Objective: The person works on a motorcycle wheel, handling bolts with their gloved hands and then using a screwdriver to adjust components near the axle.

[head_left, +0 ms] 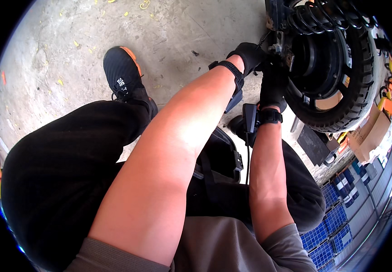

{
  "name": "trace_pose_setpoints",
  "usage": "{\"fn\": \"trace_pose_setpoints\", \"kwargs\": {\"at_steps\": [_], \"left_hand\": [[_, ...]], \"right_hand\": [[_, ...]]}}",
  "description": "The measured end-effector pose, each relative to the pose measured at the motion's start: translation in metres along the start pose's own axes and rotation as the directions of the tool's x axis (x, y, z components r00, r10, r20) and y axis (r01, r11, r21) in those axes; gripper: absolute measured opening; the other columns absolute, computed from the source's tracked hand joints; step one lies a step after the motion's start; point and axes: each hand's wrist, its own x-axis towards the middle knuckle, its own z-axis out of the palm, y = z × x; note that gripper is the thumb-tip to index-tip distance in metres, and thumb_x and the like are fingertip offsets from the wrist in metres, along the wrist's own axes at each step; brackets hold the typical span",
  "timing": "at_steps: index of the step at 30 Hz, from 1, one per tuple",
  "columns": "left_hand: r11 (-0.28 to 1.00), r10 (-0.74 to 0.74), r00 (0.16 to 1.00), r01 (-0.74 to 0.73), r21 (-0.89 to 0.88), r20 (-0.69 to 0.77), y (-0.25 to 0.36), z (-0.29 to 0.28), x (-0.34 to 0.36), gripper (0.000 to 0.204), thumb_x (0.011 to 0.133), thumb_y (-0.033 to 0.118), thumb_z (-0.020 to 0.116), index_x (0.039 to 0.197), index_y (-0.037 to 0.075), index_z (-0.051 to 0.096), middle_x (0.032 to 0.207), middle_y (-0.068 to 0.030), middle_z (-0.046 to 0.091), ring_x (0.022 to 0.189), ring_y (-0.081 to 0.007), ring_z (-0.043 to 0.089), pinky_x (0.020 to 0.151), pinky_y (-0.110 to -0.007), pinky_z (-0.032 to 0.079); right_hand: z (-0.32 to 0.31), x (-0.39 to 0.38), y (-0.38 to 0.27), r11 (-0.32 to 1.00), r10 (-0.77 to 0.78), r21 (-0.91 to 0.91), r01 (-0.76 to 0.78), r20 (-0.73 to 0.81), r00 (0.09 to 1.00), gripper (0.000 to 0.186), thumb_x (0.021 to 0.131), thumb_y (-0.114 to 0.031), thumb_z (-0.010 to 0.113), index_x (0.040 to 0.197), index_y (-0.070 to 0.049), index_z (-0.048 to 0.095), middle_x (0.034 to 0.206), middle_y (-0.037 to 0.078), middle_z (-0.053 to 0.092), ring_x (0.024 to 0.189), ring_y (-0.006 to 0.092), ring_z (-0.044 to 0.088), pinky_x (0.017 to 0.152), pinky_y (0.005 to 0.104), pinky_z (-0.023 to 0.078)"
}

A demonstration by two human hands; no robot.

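Both my hands wear black gloves and meet at the hub side of a wheel with a knobby black tire (pixel 363 86). My left hand (pixel 251 56) is bent and closed beside the axle end; what it grips is hidden. Just below it, my right hand (pixel 274 86) reaches up with curled fingers against the metal bracket (pixel 288 60) by the hub; anything in them is lost against the dark parts. Behind the bracket sits the round black hub (pixel 316 61). A black coil spring (pixel 325 19) rises above the wheel, and a thin spring-wrapped cable (pixel 263 38) runs near my left hand.
My black shoe (pixel 122 72) stands on the stained concrete floor (pixel 178 27). Right of the wheel lie an opened cardboard box (pixel 369 136) and orange parts (pixel 391 109). Blue crates (pixel 325 231) stand farther off. A black strapped item (pixel 221 156) rests between my legs.
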Motion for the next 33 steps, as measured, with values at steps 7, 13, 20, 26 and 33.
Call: {"fn": "trace_pose_setpoints", "kwargs": {"at_steps": [7, 13, 20, 26, 33], "left_hand": [[0.999, 0.004, 0.999, -0.001, -0.052, 0.055, -0.002, 0.0, 0.01, 0.017, 0.077, 0.018, 0.058, 0.077, 0.002, 0.064, 0.069, -0.006, 0.061, 0.06, -0.0117, 0.057, 0.055, -0.023, 0.044], [0.986, 0.059, 0.998, -0.06, 0.154, 0.012, -0.018, -0.005, 0.024, 0.02, 0.075, 0.021, 0.06, 0.077, 0.001, 0.063, 0.067, -0.0047, 0.06, 0.059, -0.0117, 0.055, 0.055, -0.024, 0.044], [0.977, 0.026, 0.997, -0.039, 0.209, 0.066, -0.015, 0.002, 0.032, 0.029, 0.073, 0.03, 0.062, 0.078, 0.001, 0.063, 0.072, -0.0048, 0.061, 0.061, -0.0122, 0.055, 0.055, -0.024, 0.044], [0.977, -0.104, 0.993, 0.09, 0.192, 0.063, -0.002, 0.0, 0.023, 0.034, 0.073, 0.033, 0.062, 0.079, 0.001, 0.063, 0.073, -0.006, 0.061, 0.063, -0.0134, 0.056, 0.055, -0.025, 0.045], [0.921, -0.006, 0.996, -0.029, 0.389, 0.087, -0.001, 0.005, 0.026, 0.024, 0.079, 0.03, 0.054, 0.086, 0.009, 0.063, 0.074, -0.0066, 0.062, 0.062, -0.0168, 0.057, 0.057, -0.027, 0.045]], "right_hand": [[-0.008, 0.008, -0.009, 0.996, 0.005, -0.083, -0.009, -0.05, 0.999, 0.013, 0.076, -0.01, 0.055, 0.083, -0.01, 0.065, 0.083, 0.007, 0.064, 0.076, 0.0238, 0.061, 0.066, 0.0336, 0.047], [-0.002, 0.009, -0.026, 0.852, 0.354, 0.386, -0.355, 0.076, 0.932, 0.02, 0.076, -0.012, 0.055, 0.093, -0.004, 0.062, 0.089, 0.011, 0.063, 0.083, 0.0275, 0.058, 0.076, 0.0333, 0.044], [-0.001, 0.013, -0.029, 0.713, 0.484, 0.553, -0.431, 0.057, 0.873, 0.017, 0.076, -0.01, 0.055, 0.091, -0.006, 0.062, 0.09, 0.011, 0.062, 0.086, 0.0261, 0.058, 0.075, 0.0334, 0.044], [0.005, 0.009, -0.019, 0.901, 0.27, 0.371, -0.223, -0.078, 0.96, 0.017, 0.075, -0.009, 0.055, 0.089, -0.005, 0.062, 0.087, 0.012, 0.061, 0.082, 0.0276, 0.058, 0.073, 0.034, 0.045], [0.002, 0.009, -0.017, 0.974, 0.207, 0.091, -0.206, -0.001, 0.978, 0.013, 0.072, -0.006, 0.053, 0.082, -0.003, 0.061, 0.08, 0.012, 0.06, 0.074, 0.0284, 0.058, 0.065, 0.0347, 0.045]]}}
